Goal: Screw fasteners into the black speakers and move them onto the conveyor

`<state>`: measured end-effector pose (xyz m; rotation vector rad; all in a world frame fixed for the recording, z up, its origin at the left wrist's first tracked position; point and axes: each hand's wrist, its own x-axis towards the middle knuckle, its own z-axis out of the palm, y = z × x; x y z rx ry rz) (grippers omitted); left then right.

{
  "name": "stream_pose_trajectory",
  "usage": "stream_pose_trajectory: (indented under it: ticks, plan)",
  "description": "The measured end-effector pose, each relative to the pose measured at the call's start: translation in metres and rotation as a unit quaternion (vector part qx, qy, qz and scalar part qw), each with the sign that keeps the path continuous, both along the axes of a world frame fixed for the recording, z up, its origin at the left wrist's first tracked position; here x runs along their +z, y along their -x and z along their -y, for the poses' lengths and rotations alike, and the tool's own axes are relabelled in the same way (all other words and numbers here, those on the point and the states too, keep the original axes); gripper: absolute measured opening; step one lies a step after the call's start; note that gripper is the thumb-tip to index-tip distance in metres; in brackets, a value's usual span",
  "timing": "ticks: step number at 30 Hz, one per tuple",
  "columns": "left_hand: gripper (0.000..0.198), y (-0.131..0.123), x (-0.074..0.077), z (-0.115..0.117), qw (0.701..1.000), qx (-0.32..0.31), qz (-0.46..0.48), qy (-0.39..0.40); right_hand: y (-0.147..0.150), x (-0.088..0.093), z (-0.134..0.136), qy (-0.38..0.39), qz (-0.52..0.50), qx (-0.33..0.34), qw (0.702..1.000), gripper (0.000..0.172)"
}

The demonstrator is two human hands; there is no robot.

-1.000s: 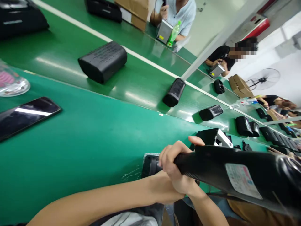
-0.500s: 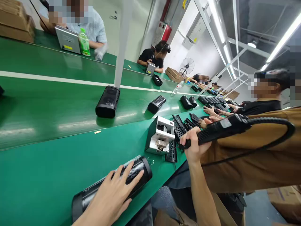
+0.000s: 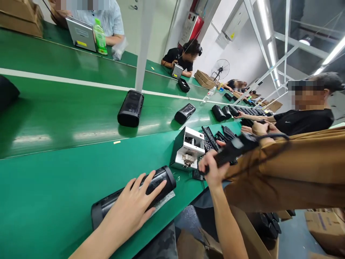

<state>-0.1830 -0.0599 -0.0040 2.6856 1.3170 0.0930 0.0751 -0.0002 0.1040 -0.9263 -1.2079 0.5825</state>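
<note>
My left hand (image 3: 132,208) lies flat, fingers spread, on top of a black cylindrical speaker (image 3: 159,180) that rests on its side near the front edge of the green table (image 3: 54,187). A clear plastic sheet (image 3: 164,199) sticks out from under the speaker. My right hand (image 3: 212,171) is closed around the end of a long black tool (image 3: 234,149) with a white label and a cable. It holds the tool out to the right, just past a white and black device (image 3: 188,147) on the table.
A green conveyor belt (image 3: 67,108) carries several black speakers (image 3: 131,108). Black grille parts (image 3: 210,140) lie beside the white device. A person in a brown shirt (image 3: 291,169) sits close on my right. Other people work across the belt; cardboard boxes (image 3: 323,223) stand on the floor.
One second ago both hands were together on the black tool. My left hand then dropped onto the speaker and my right hand swung the tool out to the right. My view turned right along the line.
</note>
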Motion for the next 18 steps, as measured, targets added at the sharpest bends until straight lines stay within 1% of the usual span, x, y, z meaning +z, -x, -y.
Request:
stream_pose_trajectory:
  ticks: [3,4,6,7,9,11,14,18]
  plan:
    - [0.098,-0.001,0.004,0.002,1.000,-0.005,-0.006,-0.010,0.009,0.027,0.043,-0.029,-0.034,0.012,0.999,0.029]
    - [0.097,-0.002,0.004,0.002,1.000,-0.006,-0.007,-0.014,0.014,0.037,0.053,-0.048,-0.039,0.022,0.998,0.035]
    - [0.096,-0.002,0.004,0.002,1.000,-0.005,-0.006,-0.016,0.026,0.049,0.064,-0.083,-0.035,0.048,0.995,0.042]
    - [0.096,-0.002,0.004,0.002,1.000,-0.004,-0.004,-0.015,0.031,0.051,0.066,-0.091,-0.027,0.063,0.994,0.045]
    - [0.094,-0.001,0.004,0.001,1.000,-0.005,-0.002,-0.011,0.038,0.049,0.064,-0.082,-0.001,0.092,0.992,0.047]
    - [0.092,-0.001,0.005,0.001,1.000,-0.009,-0.004,-0.008,0.040,0.041,0.058,-0.065,0.021,0.112,0.991,0.049]
    - [0.091,-0.001,0.007,0.001,1.000,-0.014,-0.014,-0.006,0.038,0.030,0.052,-0.064,0.022,0.121,0.990,0.052]
    - [0.093,-0.002,0.006,0.001,1.000,-0.010,-0.003,0.001,0.036,0.028,0.050,-0.069,0.009,0.127,0.989,0.050]
